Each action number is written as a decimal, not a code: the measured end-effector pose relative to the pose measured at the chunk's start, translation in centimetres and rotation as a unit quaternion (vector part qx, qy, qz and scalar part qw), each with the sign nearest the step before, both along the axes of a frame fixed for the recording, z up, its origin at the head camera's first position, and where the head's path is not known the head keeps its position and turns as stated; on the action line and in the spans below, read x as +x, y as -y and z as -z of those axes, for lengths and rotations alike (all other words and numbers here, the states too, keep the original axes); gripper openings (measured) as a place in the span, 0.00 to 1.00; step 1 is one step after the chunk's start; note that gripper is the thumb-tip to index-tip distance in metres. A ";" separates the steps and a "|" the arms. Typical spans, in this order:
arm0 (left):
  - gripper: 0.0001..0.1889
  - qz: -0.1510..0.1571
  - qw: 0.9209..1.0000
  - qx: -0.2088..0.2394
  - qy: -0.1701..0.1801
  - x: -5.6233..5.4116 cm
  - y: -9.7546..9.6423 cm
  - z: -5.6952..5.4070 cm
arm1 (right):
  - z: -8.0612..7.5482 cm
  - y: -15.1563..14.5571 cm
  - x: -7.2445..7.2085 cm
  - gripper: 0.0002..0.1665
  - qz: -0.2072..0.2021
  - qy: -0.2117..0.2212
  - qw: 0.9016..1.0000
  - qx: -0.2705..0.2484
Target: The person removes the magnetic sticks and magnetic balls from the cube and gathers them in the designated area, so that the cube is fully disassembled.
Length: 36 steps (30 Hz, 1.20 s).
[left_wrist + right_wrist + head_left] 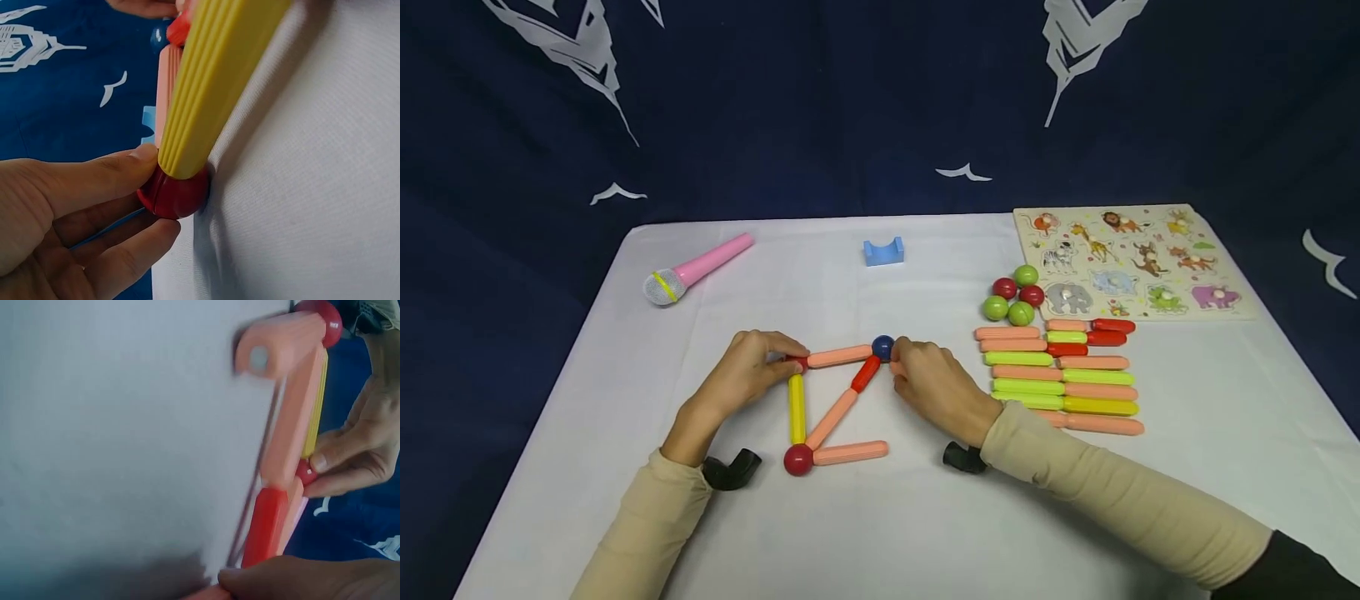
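Observation:
A flat frame of sticks and balls lies on the white table. My left hand (pixel 741 375) pinches a dark red ball (pixel 178 194) at its upper left corner, where a yellow stick (pixel 797 408) and a peach stick (pixel 838 357) meet. Beside the blue ball (pixel 883 347), my right hand (pixel 942 387) grips another peach stick (pixel 209 593), mostly hidden by the fingers. A red stick (pixel 866 374) joined to a peach one (pixel 832 419) runs diagonally from the blue ball to a larger-looking red ball (pixel 798 460). From that ball, one more peach stick (pixel 852 452) points right.
Rows of coloured sticks (pixel 1101 377) lie right of the right hand, below several green and red balls (pixel 1021 313). An animal puzzle board (pixel 1131 262) occupies the back right. Farther back are a pink toy microphone (pixel 715 260) and a light blue notched block (pixel 883 252).

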<state>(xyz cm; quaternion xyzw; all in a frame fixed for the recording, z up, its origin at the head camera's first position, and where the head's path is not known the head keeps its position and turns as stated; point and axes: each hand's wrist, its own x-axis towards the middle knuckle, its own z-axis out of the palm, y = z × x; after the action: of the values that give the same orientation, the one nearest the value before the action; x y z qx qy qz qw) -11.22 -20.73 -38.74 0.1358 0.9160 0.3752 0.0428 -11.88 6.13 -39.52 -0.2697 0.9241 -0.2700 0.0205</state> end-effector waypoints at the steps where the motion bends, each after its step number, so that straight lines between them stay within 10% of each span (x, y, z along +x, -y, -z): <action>1: 0.09 -0.001 1.000 -0.002 0.001 0.0 0.0 0.0 | 0.0 -0.1 0.0 0.07 -0.007 -0.004 1.000 0.002; 10: 0.09 0.001 1.000 -0.009 -0.005 0.0 0.2 -0.1 | -2.5 -4.6 0.5 0.15 -0.061 -0.017 0.998 0.025; 19: 0.09 0.008 1.000 -0.003 -0.009 0.0 0.0 0.1 | -4.9 -18.2 -2.2 0.13 -0.047 -0.045 0.991 0.114; 26: 0.09 0.005 1.000 0.001 -0.010 0.0 0.1 0.1 | -2.8 -26.1 -3.5 0.15 0.021 -0.037 0.986 0.159; 36: 0.10 0.005 1.000 -0.002 -0.001 -0.1 -0.1 0.1 | -0.6 -27.6 -3.5 0.17 0.025 -0.048 0.989 0.139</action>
<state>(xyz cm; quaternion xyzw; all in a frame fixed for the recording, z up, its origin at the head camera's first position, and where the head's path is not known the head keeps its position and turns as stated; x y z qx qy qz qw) -11.30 -20.67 -38.85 0.1402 0.9161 0.3730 0.0439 -15.42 33.70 -38.96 -0.2540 0.9589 -0.1263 0.0067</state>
